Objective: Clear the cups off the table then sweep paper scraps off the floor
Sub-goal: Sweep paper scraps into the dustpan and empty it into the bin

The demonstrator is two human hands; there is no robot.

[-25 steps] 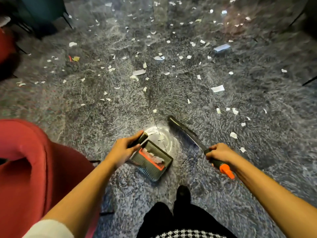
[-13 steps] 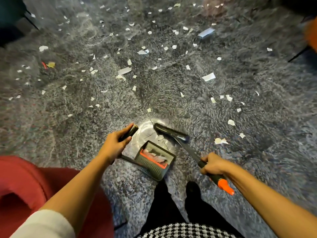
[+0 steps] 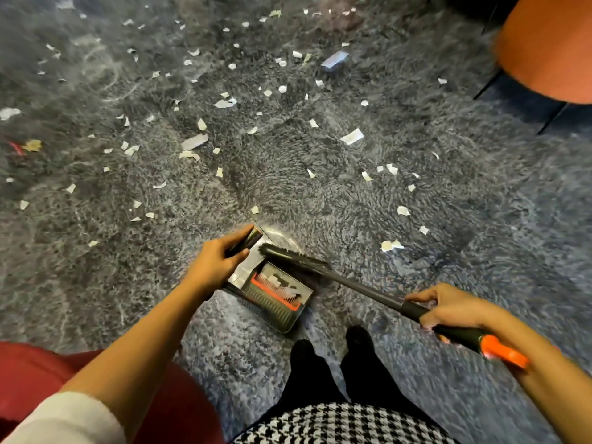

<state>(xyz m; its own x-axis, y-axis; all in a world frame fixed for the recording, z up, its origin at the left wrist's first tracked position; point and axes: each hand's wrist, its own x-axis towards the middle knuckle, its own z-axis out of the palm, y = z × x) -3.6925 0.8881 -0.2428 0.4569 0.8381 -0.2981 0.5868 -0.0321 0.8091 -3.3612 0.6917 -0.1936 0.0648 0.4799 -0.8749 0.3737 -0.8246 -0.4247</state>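
Observation:
My left hand (image 3: pixel 214 263) grips the dark upright handle of a grey dustpan (image 3: pixel 278 302) that stands on the carpet in front of my feet. A few white scraps lie in the pan by its orange comb. My right hand (image 3: pixel 448 307) holds the black shaft of a broom (image 3: pixel 358 282) with an orange end. The broom's dark head (image 3: pixel 290 256) lies across the pan's mouth. Several white paper scraps (image 3: pixel 352 136) are scattered over the grey carpet beyond the pan, the closest (image 3: pixel 391 245) just right of the broom head.
A red chair (image 3: pixel 38 379) stands at my lower left, touching my left arm's side of the view. An orange chair (image 3: pixel 544 49) with thin black legs is at the upper right. My black shoes (image 3: pixel 330 350) stand just behind the dustpan.
The broom head has swept left and toward me, from the carpet beyond the pan onto the pan's mouth. My view has shifted right, bringing the orange chair in.

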